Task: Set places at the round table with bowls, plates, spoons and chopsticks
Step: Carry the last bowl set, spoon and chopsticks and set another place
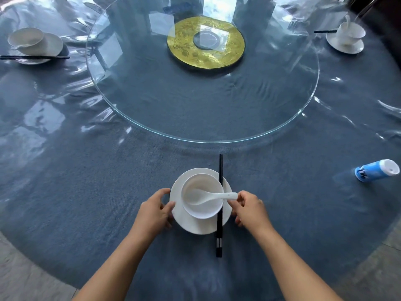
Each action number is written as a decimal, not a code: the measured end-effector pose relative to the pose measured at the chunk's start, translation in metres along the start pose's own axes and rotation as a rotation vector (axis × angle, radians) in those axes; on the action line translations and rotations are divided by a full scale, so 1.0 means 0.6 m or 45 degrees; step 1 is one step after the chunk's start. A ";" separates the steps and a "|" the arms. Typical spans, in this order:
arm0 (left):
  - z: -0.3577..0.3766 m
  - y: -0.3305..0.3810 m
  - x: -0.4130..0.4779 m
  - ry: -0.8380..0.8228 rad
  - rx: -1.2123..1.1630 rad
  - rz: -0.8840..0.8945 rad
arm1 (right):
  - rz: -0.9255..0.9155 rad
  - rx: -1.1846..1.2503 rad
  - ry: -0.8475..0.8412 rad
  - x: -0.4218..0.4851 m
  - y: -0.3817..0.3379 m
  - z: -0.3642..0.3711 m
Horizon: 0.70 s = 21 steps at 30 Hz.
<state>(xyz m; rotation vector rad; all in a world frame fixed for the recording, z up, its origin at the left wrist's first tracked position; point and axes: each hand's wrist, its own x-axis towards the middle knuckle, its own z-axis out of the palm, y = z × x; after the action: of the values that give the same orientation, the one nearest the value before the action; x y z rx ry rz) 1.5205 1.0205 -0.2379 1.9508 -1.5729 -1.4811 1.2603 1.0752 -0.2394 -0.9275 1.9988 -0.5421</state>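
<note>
A white plate (pixel 191 224) lies near the table's front edge on the blue cloth. On it stands a white bowl (pixel 201 210) with a white spoon (pixel 213 196) inside, handle pointing right. Black chopsticks (pixel 219 231) lie across the plate's right side, pointing away from me. My left hand (pixel 155 210) grips the plate's left rim. My right hand (pixel 249 208) holds the plate's right rim, its fingertips close to the spoon handle.
A glass turntable (pixel 282 127) with a gold centre disc (pixel 206 59) fills the table's middle. Set places stand at the far left (pixel 32 43) and far right (pixel 349 34). A blue-and-white bottle (pixel 376 173) lies on its side at the right.
</note>
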 end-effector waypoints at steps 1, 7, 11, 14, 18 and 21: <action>0.005 -0.002 -0.001 -0.019 -0.001 0.013 | -0.012 -0.073 -0.019 0.000 -0.001 0.005; 0.017 -0.014 -0.001 0.004 -0.027 0.054 | -0.084 -0.304 -0.019 0.002 -0.001 0.012; 0.022 -0.020 0.002 0.035 0.010 0.060 | -0.054 -0.213 -0.033 0.002 0.003 0.009; 0.026 -0.020 0.002 0.044 0.018 0.067 | -0.039 -0.137 -0.014 0.003 0.005 0.009; 0.013 -0.023 -0.010 0.092 0.335 0.177 | -0.016 -0.103 0.016 -0.007 0.005 0.006; -0.007 -0.022 -0.033 0.166 0.559 0.246 | -0.033 -0.224 0.038 -0.035 0.004 -0.006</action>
<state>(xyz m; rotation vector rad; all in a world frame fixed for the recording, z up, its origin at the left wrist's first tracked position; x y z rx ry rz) 1.5334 1.0404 -0.2341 1.9841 -2.0905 -0.9729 1.2640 1.0929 -0.2283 -1.0583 2.0888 -0.4011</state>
